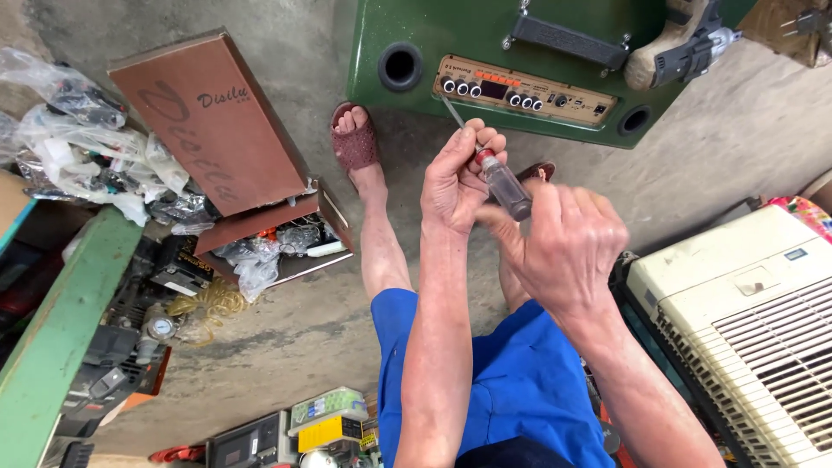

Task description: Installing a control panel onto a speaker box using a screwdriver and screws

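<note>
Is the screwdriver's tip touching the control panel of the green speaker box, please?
Yes, the screwdriver, held in both hands, has its tip at the control panel's left end.

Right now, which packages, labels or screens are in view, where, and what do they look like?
Brown rectangular cardboard box lid: upper left, tilted.
Dark display window in the tan control panel: on the green speaker cabinet, top centre.
Yellow-and-green small packets: bottom centre.
Small blue-grey label: on the white appliance, right.

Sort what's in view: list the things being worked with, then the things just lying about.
In use:
left hand
right hand
screwdriver
control panel
green speaker cabinet

Lying about:
brown open box
plastic bags
white louvred appliance
green bench
</note>
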